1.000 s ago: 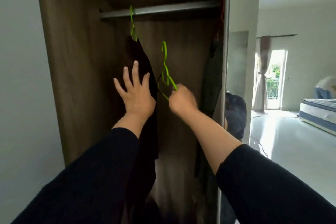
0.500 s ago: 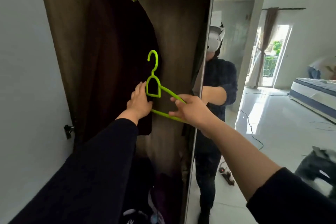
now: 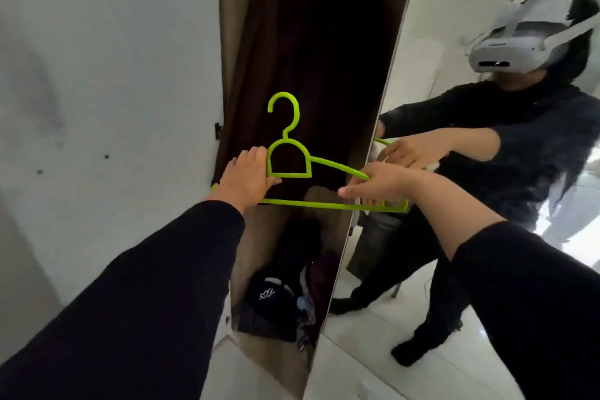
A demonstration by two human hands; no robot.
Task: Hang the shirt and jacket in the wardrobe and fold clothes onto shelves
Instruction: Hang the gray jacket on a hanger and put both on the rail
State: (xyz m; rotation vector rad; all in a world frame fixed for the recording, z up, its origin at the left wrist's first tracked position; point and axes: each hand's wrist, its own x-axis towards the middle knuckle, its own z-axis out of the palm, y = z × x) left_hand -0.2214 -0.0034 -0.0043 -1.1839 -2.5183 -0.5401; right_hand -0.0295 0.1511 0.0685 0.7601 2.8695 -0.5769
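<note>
A person holds an empty green hanger (image 3: 289, 169) level before the open wardrobe (image 3: 227, 42), seemingly ready for the next garment. The left hand (image 3: 248, 177) grips the hanger's left shoulder beside the neck loop, fingers curled over it; the right hand (image 3: 378, 187) pinches the right arm near its end, keeping the bar horizontal. Behind, a dark garment (image 3: 311, 58), probably the jacket, though the dim interior blurs it, already hangs from another green hanger. A heap of clothes (image 3: 282, 302) waits unfolded on the wardrobe floor beside the mirrored door (image 3: 454, 26).
</note>
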